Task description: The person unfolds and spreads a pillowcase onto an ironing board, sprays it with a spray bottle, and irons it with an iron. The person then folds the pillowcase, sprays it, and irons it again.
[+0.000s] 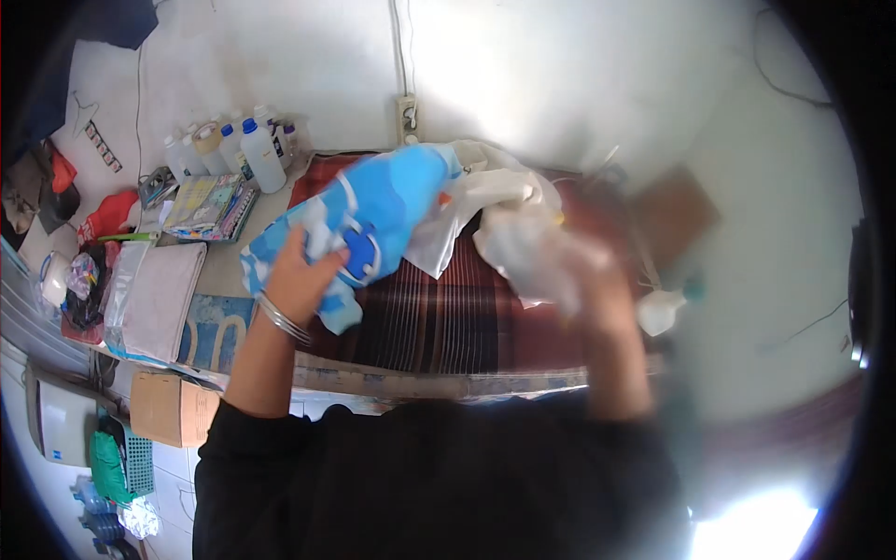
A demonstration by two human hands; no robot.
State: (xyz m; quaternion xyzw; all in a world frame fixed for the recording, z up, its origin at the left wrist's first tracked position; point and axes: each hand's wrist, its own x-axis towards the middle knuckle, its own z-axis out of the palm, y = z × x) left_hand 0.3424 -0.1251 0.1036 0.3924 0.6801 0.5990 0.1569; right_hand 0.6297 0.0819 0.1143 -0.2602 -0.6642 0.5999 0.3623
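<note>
We see the left hand (303, 275) bent around the edge of a blue and white cloth (392, 191), with the thumb lying on top near a dark blue print, so we say that it has the cloth pinched. On this wrist we notice silvery bangles (285, 319). The right hand (590, 271) is blurred; it is at the end of a pale cloth (509, 191), but how much its fingers are closed we cannot tell. Both cloths are above a dark red checked cover (448, 322), which lies on the table (369, 380). The pale cloth meets the blue one at its upper right side; whether they are one piece, we cannot tell. To the left, near the wall, we find bottles (263, 159) standing upright, and nearer to us, a pile of patterned packs (207, 205).
</note>
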